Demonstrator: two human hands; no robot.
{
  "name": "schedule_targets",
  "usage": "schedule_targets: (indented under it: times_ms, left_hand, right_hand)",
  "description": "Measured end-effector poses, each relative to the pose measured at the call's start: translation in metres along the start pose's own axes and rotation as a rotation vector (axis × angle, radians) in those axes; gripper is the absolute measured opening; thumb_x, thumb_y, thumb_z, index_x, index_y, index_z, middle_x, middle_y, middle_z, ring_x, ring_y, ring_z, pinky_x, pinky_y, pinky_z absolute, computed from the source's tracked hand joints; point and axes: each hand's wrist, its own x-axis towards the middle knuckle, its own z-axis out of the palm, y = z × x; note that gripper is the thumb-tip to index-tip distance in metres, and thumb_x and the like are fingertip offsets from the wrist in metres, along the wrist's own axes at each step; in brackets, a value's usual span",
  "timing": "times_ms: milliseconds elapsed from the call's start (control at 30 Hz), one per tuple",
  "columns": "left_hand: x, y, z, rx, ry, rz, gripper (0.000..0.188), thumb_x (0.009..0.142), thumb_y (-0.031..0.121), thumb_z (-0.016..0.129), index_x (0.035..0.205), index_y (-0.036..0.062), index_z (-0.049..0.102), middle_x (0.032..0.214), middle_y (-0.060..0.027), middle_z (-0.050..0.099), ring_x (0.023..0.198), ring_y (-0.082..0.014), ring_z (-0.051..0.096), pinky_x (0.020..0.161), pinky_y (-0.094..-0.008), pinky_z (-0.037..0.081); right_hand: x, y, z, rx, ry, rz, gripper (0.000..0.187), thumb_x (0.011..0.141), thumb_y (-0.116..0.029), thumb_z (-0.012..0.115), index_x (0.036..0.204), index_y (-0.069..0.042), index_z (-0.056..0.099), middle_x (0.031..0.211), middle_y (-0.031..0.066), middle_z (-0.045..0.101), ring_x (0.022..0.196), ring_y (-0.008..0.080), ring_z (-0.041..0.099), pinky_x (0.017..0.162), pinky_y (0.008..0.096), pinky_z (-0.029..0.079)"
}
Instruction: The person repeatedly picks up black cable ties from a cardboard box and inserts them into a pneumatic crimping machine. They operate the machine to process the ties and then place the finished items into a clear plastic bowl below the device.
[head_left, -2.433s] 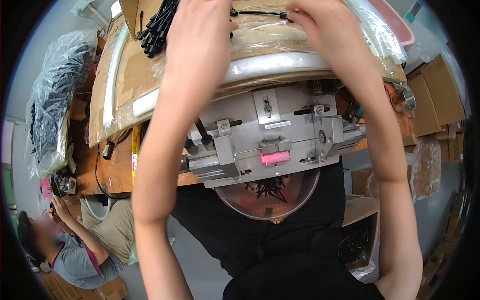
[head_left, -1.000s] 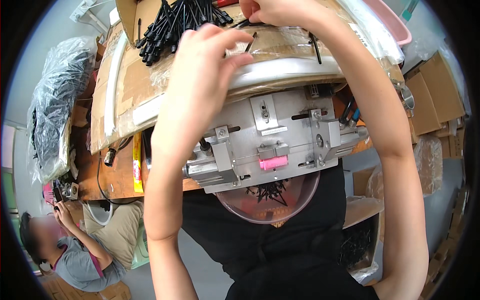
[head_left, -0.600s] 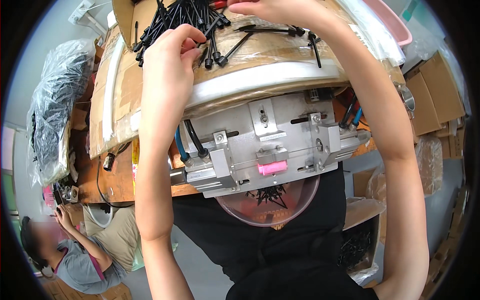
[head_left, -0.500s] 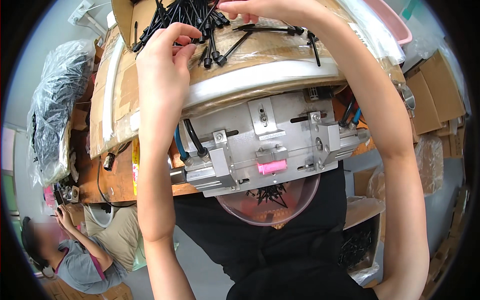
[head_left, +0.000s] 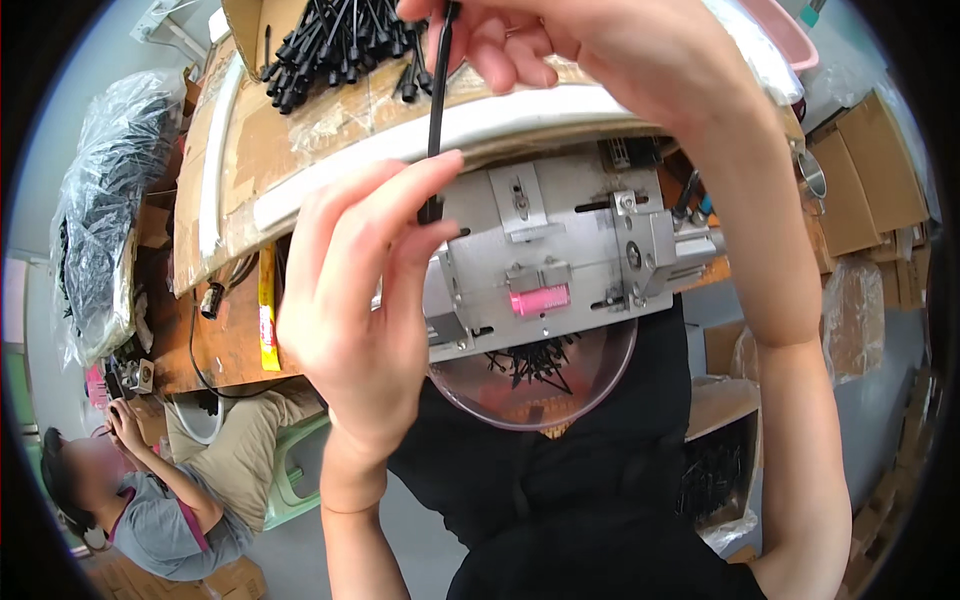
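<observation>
A thin black plastic rod point(head_left: 438, 110) stands nearly upright between my hands, above the front edge of the cardboard. My left hand point(head_left: 365, 285) pinches its lower, thicker end between thumb and fingers. The upper end is between the thumb and index finger of my right hand point(head_left: 520, 45), whose other fingers are loosely curled. Beyond them a heap of similar black rods point(head_left: 340, 45) with thick heads lies on the cardboard point(head_left: 310, 135). Below my hands sits a metal fixture point(head_left: 590, 245) with two clamp blocks and a pink piece point(head_left: 540, 300) at its middle. My left hand hides the fixture's left block in part.
A clear bowl point(head_left: 600, 385) with black rods sits at my lap under the fixture. Plastic-wrapped rods point(head_left: 110, 200) stand far left. A seated person point(head_left: 170, 520) works at lower left. On the right are cardboard boxes point(head_left: 870, 170) and an open carton point(head_left: 720, 410) of black parts.
Both hands have come away from the heap with one black rod between them. My left hand moved nearer and right, over the fixture; the right hand turned its palm into view.
</observation>
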Motion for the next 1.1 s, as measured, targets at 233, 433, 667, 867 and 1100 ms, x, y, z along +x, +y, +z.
schedule_targets:
  times_ms: [233, 433, 667, 867, 1100]
  left_hand:
    - [-0.079, 0.046, 0.020, 0.059, -0.228, -0.151, 0.069, 0.067, -0.011, 0.073, 0.132, -0.0063, 0.053, 0.102, -0.0137, 0.059, 0.084, -0.0235, 0.057, 0.073, -0.0322, 0.050]
    - [-0.111, 0.052, 0.052, 0.330, -0.433, -0.168, 0.058, 0.081, 0.004, 0.064, 0.136, -0.0084, 0.046, 0.096, -0.0098, 0.052, 0.079, -0.0206, 0.052, 0.073, -0.0308, 0.046]
    - [-0.109, 0.053, 0.061, 0.416, -0.519, -0.130, 0.064, 0.080, 0.002, 0.061, 0.139, -0.0100, 0.040, 0.097, -0.0099, 0.051, 0.082, -0.0207, 0.052, 0.076, -0.0302, 0.046]
    - [-0.104, 0.053, 0.055, 0.370, -0.590, -0.156, 0.069, 0.074, -0.003, 0.060, 0.139, -0.0121, 0.038, 0.099, -0.0107, 0.052, 0.083, -0.0207, 0.051, 0.079, -0.0290, 0.047]
    - [-0.087, 0.061, 0.040, 0.218, -0.515, -0.241, 0.071, 0.076, -0.003, 0.066, 0.142, -0.0028, 0.040, 0.102, -0.0112, 0.052, 0.086, -0.0234, 0.053, 0.079, -0.0336, 0.047]
  right_hand:
    - [-0.061, 0.024, 0.042, -0.251, 0.141, 0.119, 0.025, 0.097, -0.020, 0.058, 0.111, -0.001, 0.068, 0.086, 0.0074, 0.072, 0.062, 0.0053, 0.062, 0.048, 0.0179, 0.043]
    - [-0.095, 0.018, 0.029, -0.369, 0.407, 0.011, 0.031, 0.101, -0.024, 0.053, 0.115, 0.000, 0.066, 0.090, 0.0114, 0.072, 0.067, 0.0082, 0.063, 0.053, 0.0180, 0.042]
    - [-0.118, 0.012, 0.026, -0.366, 0.537, 0.019, 0.035, 0.102, -0.026, 0.050, 0.111, 0.003, 0.066, 0.090, 0.0127, 0.071, 0.068, 0.0089, 0.061, 0.054, 0.0189, 0.042]
    - [-0.111, 0.014, 0.026, -0.459, 0.512, -0.032, 0.023, 0.096, -0.019, 0.060, 0.104, 0.001, 0.070, 0.088, 0.0083, 0.071, 0.068, 0.0072, 0.059, 0.054, 0.0185, 0.041]
    - [0.021, 0.043, 0.012, -1.043, 0.152, -0.617, 0.009, 0.077, -0.001, 0.055, 0.081, 0.002, 0.062, 0.084, 0.0169, 0.060, 0.091, 0.0344, 0.057, 0.078, 0.0403, 0.049]
